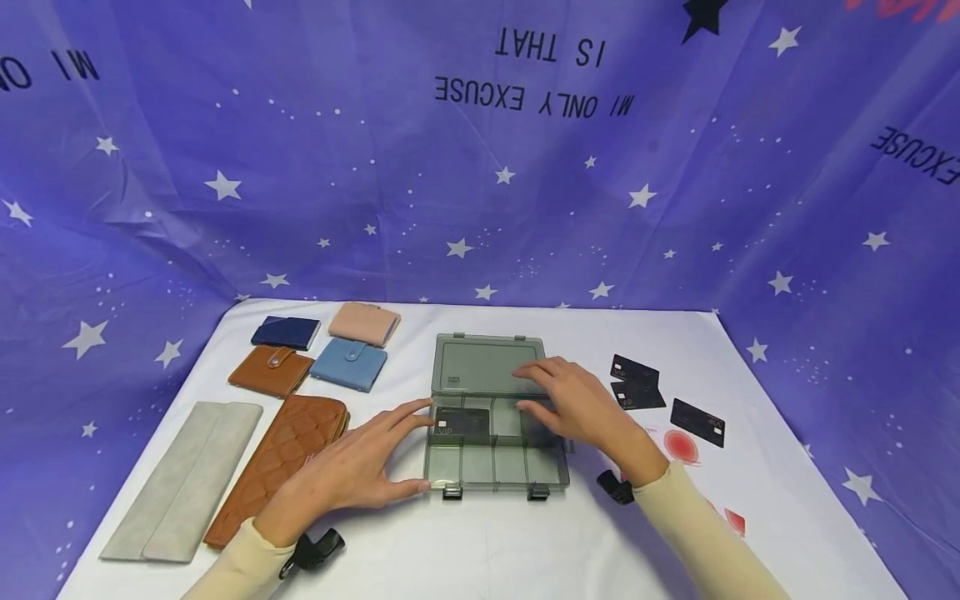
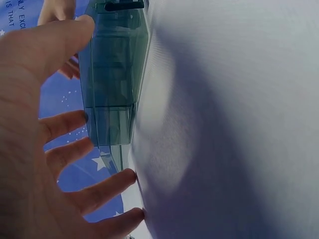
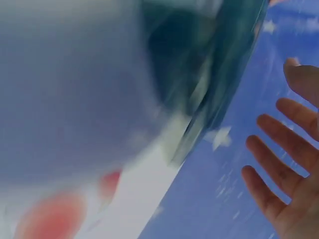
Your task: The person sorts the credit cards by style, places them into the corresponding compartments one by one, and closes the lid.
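Note:
A translucent green compartment box (image 1: pixel 478 463) lies with its lid (image 1: pixel 480 364) swung back away from me. Across its back compartments on the left is a black VIP card (image 1: pixel 471 427); another dark card (image 1: pixel 537 432) shows at the right, partly behind my right hand. My left hand (image 1: pixel 360 467) is spread along the box's left side, thumb at the front corner and fingertips at the side wall. In the left wrist view, the thumb meets the rim. Over the right part of box and lid hovers my right hand (image 1: pixel 573 404), its fingers extended and holding nothing.
Several wallets stand left: navy (image 1: pixel 285 332), pink (image 1: pixel 363 323), brown (image 1: pixel 271 372) and blue (image 1: pixel 349 363). Nearer are a quilted brown wallet (image 1: pixel 281 458) and a grey one (image 1: pixel 183 483). Right lie black cards (image 1: pixel 698 422) and red-and-white cards (image 1: pixel 681 447), partly behind my forearm.

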`<state>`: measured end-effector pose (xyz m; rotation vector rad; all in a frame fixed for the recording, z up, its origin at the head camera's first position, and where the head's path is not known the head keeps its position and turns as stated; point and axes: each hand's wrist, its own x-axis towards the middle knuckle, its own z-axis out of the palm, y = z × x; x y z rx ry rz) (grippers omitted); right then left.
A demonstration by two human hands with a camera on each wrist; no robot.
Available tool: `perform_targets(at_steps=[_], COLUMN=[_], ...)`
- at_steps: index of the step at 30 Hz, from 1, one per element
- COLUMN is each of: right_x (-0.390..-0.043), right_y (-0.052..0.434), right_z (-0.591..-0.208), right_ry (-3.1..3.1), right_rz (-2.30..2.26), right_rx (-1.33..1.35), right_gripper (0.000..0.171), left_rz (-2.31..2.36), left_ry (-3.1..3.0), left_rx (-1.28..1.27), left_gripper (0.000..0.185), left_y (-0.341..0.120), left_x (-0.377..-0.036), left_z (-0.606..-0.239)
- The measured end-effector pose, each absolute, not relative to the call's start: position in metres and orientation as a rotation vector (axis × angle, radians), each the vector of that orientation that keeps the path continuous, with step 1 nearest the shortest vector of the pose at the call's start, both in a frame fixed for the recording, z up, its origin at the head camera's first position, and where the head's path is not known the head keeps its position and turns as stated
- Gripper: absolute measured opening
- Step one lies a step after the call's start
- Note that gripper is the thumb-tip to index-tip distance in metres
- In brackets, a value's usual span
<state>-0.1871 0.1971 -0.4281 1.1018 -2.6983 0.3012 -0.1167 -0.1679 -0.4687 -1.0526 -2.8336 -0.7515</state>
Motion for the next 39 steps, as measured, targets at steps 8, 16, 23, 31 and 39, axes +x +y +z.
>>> perform_targets(at_steps=[8,16,23,31,39], right_x=[-0.209,-0.216,-0.216,-0.219,-0.219], right_y=[0.262,0.321,0.362,0.395,0.408], right_z=[-0.439,-0.451,-0.459,-0.464,-0.461], right_ry=[-2.858,-2.969,-3.044,-3.068,-3.128], right_rz=[0.514,0.548,0.513,0.536,0.588], right_rx=[0.828,0.671,0.584,0.616,0.644], right_gripper=[0.049,0.049,0.053,0.058,0.066], left_rz=[-0.746,-0.743,-0.732,-0.748,-0.749], left_ry=[-2.817,-2.816,-2.798,-2.823,-2.831], left_rx=[-1.083,-1.093,-1.103,-1.089,-1.076], left_gripper=[0.08,0.081,0.081,0.08,0.079], left_y=[-0.169,-0.17,-0.171,-0.169,-0.169], left_x=[-0.117,-0.116,-0.119,-0.118,-0.118], left_z=[-0.47,-0.472,-0.472,-0.471,-0.47])
